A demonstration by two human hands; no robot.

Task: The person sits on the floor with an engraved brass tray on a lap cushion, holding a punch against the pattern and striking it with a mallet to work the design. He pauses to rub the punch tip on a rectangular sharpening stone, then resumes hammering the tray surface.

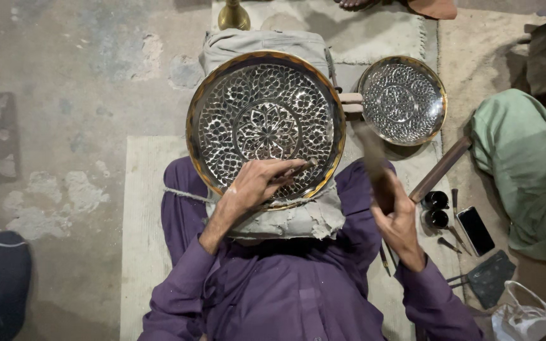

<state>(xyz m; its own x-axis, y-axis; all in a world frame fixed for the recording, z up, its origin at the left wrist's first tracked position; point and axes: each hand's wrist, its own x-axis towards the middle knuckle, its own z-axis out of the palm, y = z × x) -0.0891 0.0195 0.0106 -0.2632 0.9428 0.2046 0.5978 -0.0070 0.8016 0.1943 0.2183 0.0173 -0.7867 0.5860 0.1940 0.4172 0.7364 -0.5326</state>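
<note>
Left hand (pixel 255 183) pinches a chisel (pixel 293 170) against the engraved plate (pixel 265 126); right hand (pixel 399 218) grips a raised hammer (pixel 374 167).

— Where does the big engraved plate (pixel 265 126) sit?

— On a padded block (pixel 273 218) across the person's lap, in the middle. The left hand (pixel 254 184) rests on its near edge, holding a chisel (pixel 293 172) on the plate.

— And to the right?

— The right hand (pixel 398 218) holds a hammer (pixel 374 167) just beside the plate's right rim. Farther right lies a smaller plate (pixel 403 100). Near right, on the mat (pixel 139 208): two small pots (pixel 436 209), a phone (pixel 476 230), loose punches (pixel 455 237).

— Far side?

— A stand's base (pixel 233 17) behind the block.
</note>
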